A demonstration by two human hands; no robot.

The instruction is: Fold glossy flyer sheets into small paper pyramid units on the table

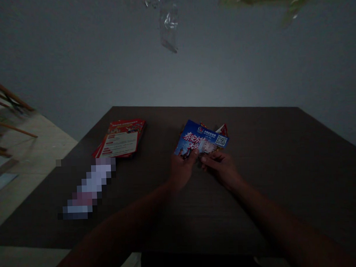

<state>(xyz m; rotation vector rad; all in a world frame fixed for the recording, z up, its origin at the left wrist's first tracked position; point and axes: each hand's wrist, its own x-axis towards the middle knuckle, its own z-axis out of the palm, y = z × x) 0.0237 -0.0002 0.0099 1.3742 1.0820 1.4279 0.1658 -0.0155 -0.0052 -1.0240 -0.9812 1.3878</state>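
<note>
A blue leaflet (192, 139) with large white and red characters and a QR code at its right corner is tilted over the middle of the table. My left hand (181, 168) grips its lower left edge, thumb on top. At the lower edge, near the middle, my right hand (221, 167) is closed in a pinch; its fingertips are partly hidden. Behind the leaflet a red and white printed packet or sheet (223, 129) pokes out, mostly covered, so its kind cannot be made out.
On the dark table (272, 145), a stack of red and white flyers (121, 139) lies to the left. A pixelated, long pale object (89, 187) is in front of it. A wall (237, 69) stands behind the table, with clear plastic (169, 26) on it. Wooden furniture legs (10, 92) are at far left.
</note>
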